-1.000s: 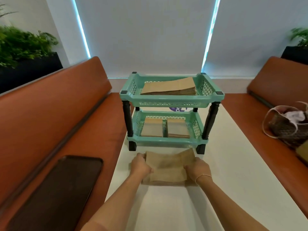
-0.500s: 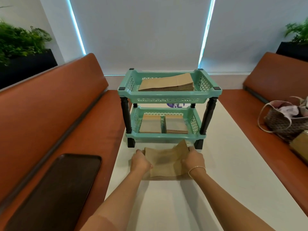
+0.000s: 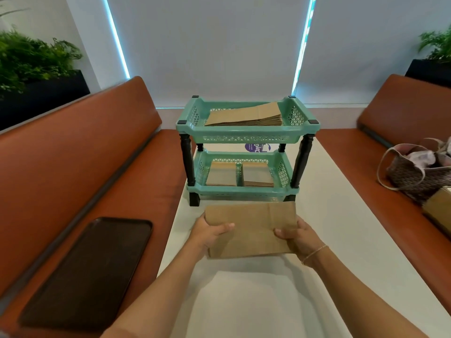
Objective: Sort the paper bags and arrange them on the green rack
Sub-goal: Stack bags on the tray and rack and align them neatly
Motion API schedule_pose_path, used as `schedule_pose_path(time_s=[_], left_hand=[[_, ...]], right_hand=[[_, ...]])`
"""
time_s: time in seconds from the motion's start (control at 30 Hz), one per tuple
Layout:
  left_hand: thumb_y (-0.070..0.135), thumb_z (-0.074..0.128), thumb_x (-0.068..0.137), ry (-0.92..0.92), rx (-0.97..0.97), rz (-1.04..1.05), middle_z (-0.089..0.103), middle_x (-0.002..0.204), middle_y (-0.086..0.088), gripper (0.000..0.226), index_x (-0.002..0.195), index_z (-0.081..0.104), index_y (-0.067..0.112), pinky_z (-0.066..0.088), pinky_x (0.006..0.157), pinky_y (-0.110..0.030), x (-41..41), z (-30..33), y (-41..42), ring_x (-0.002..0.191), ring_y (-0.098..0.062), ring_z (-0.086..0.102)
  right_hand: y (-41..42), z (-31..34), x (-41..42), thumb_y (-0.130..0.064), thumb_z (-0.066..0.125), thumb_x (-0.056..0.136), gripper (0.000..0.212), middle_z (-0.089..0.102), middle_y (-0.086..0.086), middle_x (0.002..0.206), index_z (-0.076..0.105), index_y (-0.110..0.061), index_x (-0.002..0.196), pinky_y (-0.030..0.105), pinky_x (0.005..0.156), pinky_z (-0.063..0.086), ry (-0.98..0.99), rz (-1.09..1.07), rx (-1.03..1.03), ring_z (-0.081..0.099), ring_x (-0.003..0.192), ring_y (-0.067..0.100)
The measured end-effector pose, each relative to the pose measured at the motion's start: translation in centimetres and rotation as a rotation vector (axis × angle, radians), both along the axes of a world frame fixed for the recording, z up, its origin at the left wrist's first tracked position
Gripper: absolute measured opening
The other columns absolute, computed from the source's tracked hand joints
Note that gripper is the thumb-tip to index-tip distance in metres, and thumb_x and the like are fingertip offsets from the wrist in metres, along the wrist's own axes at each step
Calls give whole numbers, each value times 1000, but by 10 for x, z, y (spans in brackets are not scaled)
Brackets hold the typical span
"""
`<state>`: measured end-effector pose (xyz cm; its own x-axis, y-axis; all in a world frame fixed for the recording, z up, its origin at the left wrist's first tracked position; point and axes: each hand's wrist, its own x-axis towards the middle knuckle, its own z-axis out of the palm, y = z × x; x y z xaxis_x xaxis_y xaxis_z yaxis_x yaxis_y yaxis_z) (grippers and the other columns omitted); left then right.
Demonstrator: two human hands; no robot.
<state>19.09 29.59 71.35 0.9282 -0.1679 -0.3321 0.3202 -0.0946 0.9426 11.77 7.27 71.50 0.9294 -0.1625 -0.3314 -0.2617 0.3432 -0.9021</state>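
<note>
A flat brown paper bag (image 3: 253, 228) is held level above the white table, just in front of the green rack (image 3: 246, 131). My left hand (image 3: 210, 231) grips its left edge, thumb on top. My right hand (image 3: 296, 236) grips its right edge. The rack has two tiers on black posts. A stack of large brown bags (image 3: 246, 117) lies on the top tier. Two stacks of small brown bags (image 3: 240, 173) lie side by side on the bottom tier.
The white table (image 3: 329, 215) runs between two orange benches. A dark tray (image 3: 90, 272) lies on the left bench. A woven handbag (image 3: 419, 174) and a cardboard box (image 3: 439, 211) sit on the right bench. Plants stand in both back corners.
The bag was crumpled and low on the table between my hands. Now it is flattened out and lifted, held by both edges nearer the rack's front.
</note>
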Motion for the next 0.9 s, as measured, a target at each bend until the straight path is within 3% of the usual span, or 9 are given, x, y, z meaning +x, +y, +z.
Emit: schedule_pose_path(time_s=[0.13, 0.2, 0.3, 0.47, 0.6, 0.73, 0.8, 0.9], left_hand=[[2, 81, 65, -49, -133, -7, 68, 102, -9, 46, 105, 61, 11, 54, 80, -36, -18, 1, 3, 96, -26, 63], [-1, 79, 66, -51, -179, -13, 69, 99, -8, 44, 105, 62, 9, 54, 76, -31, -28, 0, 6, 93, -25, 64], [-3, 79, 65, -52, -163, -33, 70, 94, -5, 42, 102, 63, 8, 55, 74, -26, -43, -9, 10, 89, -21, 66], [-7, 78, 66, -56, -120, -27, 70, 87, -1, 39, 102, 66, 3, 54, 66, -16, -56, -18, 8, 79, -12, 66], [-5, 79, 65, -87, -112, -27, 71, 86, -2, 38, 101, 68, 1, 55, 70, -19, -55, -14, 9, 79, -13, 67], [-7, 80, 64, -100, -33, -69, 72, 88, -5, 39, 101, 68, -1, 54, 67, -17, -59, -24, 18, 78, -13, 67], [-4, 82, 63, -96, 26, -100, 72, 94, -8, 40, 100, 69, 2, 54, 74, -22, -63, -29, 21, 87, -21, 67], [0, 83, 63, -139, 98, -109, 72, 98, -11, 38, 98, 70, 3, 54, 81, -28, -58, -18, 23, 95, -25, 67]], right_hand=[[5, 5, -16, 10, 76, 54, 48, 65, 10, 90, 63, -10, 95, 35, 61, 56, -11, -8, -244, 60, 84, 28], [9, 4, -24, 15, 76, 58, 41, 64, 8, 84, 63, -9, 89, 33, 61, 56, -36, -55, -278, 59, 79, 24], [15, -4, -37, 6, 81, 47, 47, 67, 4, 82, 65, -11, 88, 22, 56, 56, -51, -120, -346, 62, 75, 19], [21, -2, -43, 2, 80, 49, 37, 68, 1, 79, 66, -13, 81, 20, 61, 55, -88, -164, -412, 63, 73, 15], [19, 5, -42, 14, 76, 60, 33, 67, 6, 80, 65, -11, 78, 36, 75, 53, -124, -161, -407, 61, 76, 20], [19, -10, -46, 9, 75, 65, 24, 66, 4, 76, 65, -11, 75, 21, 63, 53, -84, -93, -580, 61, 76, 21], [21, -12, -49, -3, 77, 64, 19, 67, 7, 80, 65, -11, 76, 27, 68, 54, -22, -60, -694, 62, 81, 24], [15, 4, -46, 8, 79, 61, 30, 65, 8, 79, 65, -8, 82, 27, 63, 53, -9, -42, -554, 59, 80, 24]])
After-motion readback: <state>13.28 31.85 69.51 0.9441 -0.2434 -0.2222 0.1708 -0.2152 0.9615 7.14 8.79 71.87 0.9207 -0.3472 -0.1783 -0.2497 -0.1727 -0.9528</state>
